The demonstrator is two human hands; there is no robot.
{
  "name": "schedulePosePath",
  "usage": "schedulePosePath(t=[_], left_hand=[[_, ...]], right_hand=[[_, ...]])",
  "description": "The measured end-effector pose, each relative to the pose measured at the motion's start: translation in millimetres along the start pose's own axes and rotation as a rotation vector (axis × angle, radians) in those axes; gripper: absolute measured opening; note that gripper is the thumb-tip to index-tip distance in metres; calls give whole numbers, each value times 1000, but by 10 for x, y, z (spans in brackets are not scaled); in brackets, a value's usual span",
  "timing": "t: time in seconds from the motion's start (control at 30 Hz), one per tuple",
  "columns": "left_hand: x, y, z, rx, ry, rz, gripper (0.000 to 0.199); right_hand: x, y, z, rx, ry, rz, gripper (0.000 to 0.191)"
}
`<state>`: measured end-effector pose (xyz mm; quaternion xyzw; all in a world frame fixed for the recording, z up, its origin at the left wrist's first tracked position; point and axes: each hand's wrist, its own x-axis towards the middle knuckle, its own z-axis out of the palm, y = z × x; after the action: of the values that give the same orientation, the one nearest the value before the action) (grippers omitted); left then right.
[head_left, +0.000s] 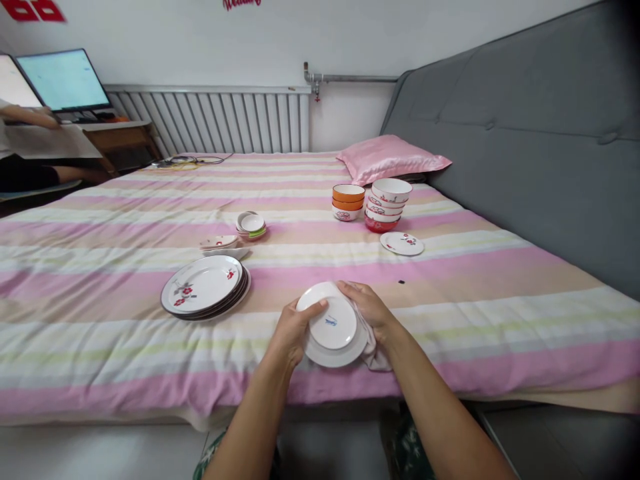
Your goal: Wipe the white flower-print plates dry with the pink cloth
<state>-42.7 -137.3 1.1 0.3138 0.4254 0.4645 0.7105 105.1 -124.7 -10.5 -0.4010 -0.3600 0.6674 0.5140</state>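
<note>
Near the front edge of the bed, a white plate (330,323) is held with its underside and blue maker's mark facing me. My left hand (295,327) grips its left rim, thumb across the base. My right hand (367,307) is closed at the upper right rim with a pale pink cloth (376,355) between it and the plate; its fingertips are partly hidden. Left of my hands lies a stack of large floral plates (203,287). A single small floral plate (402,243) lies farther off to the right.
Orange-topped bowls (349,193) and a taller bowl stack (391,191) stand near a pink pillow (393,157). Small dishes (251,222) and shallow dishes (219,243) sit left of centre. A grey headboard (530,120) borders the right; a person's arm (30,117) shows by monitors.
</note>
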Motion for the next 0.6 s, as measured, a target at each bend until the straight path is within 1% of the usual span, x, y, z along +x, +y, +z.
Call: schedulePosePath(t=[0.3, 0.43, 0.6], left_hand=[[18, -61, 22, -109, 141, 51, 36], [43, -89, 46, -160, 172, 79, 34], [76, -124, 93, -226, 225, 117, 34]], right_hand=[[3, 43, 69, 33, 80, -77, 41], [24, 86, 69, 24, 126, -118, 40], [76, 147, 58, 13, 218, -164, 38]])
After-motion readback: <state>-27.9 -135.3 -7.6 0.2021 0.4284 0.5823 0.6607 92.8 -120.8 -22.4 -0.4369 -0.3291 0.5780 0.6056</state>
